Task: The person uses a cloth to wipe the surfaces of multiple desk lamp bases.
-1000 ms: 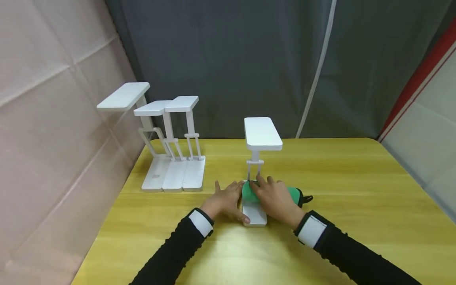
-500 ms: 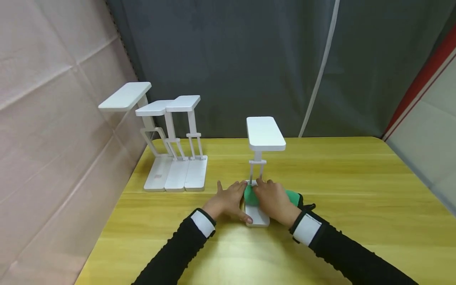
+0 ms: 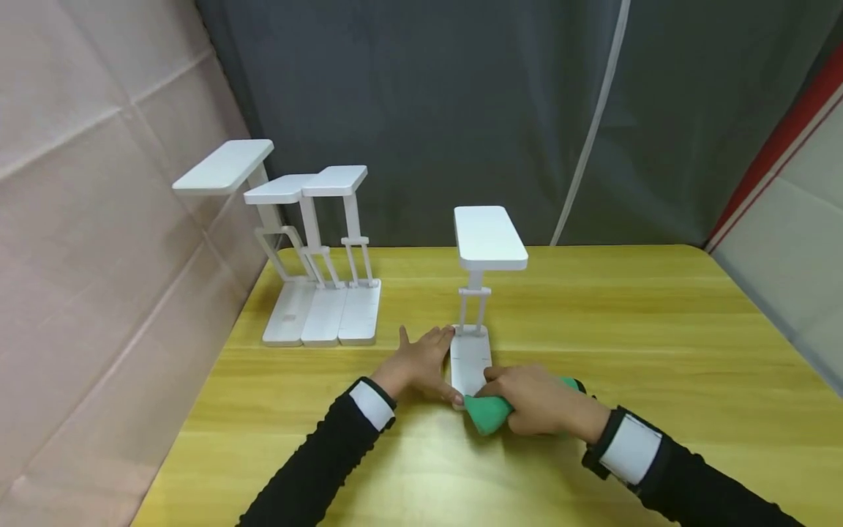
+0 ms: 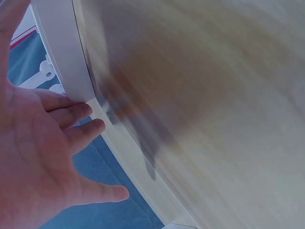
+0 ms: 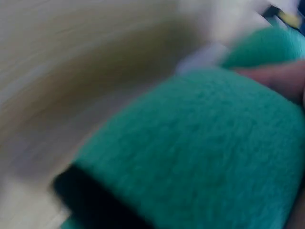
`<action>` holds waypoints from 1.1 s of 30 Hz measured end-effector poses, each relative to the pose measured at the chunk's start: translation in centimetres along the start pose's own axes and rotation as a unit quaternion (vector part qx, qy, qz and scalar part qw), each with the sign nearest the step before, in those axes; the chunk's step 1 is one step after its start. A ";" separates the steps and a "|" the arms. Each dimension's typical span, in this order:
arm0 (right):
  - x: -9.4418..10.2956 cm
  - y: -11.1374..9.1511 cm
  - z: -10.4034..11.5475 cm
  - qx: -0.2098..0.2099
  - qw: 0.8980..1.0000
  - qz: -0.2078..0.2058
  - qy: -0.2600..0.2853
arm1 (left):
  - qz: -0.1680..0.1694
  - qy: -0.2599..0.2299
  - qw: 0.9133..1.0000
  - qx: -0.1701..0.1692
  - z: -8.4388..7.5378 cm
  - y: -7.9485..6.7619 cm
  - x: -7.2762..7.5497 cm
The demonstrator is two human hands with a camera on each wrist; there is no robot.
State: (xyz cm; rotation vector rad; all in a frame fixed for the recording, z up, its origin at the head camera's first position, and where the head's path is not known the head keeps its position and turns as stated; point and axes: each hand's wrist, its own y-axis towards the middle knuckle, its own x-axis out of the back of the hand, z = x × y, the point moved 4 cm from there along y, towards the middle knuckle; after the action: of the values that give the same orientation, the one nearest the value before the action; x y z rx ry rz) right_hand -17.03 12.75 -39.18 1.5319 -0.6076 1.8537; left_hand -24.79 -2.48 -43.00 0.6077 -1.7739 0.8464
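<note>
A white folding desk lamp (image 3: 490,238) stands upright at the middle of the table, its flat head raised above its base (image 3: 469,359). My left hand (image 3: 421,369) braces the base's left side with spread, fairly straight fingers, the thumb at the near corner. In the left wrist view, fingertips touch the base's white side (image 4: 62,47). A green cloth (image 3: 487,416) with black trim is bunched in my right hand (image 3: 543,399), at the base's near right end. Up close in the right wrist view, the cloth (image 5: 200,148) covers much of the hand.
Several similar white lamps (image 3: 323,315) stand side by side at the back left of the yellow wooden table (image 3: 658,329). A dark grey curtain (image 3: 428,110) hangs behind, with pale fabric walls at left and right.
My right hand has drawn the green cloth along the base from near the uprights to its near end, exposing the base's top. The left hand stays against its side.
</note>
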 end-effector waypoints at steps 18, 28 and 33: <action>-0.9 3.1 -0.5 -0.001 0.990 -0.061 -0.128 | 0.005 -0.015 1.000 -0.001 0.3 0.4 -0.3; 0.2 -0.2 -1.3 0.027 0.996 0.034 0.078 | 0.006 -0.008 1.000 -0.008 0.4 0.4 0.0; 0.8 1.4 -5.0 -0.068 0.996 -0.050 0.007 | 0.007 -0.017 1.000 -0.007 0.4 0.3 0.1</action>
State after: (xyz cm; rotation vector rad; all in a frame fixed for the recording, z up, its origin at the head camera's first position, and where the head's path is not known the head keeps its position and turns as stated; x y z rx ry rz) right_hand -21.56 15.48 -39.39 1.4340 -0.6270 1.7112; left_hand -25.32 -2.60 -43.12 0.6045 -1.8156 0.8370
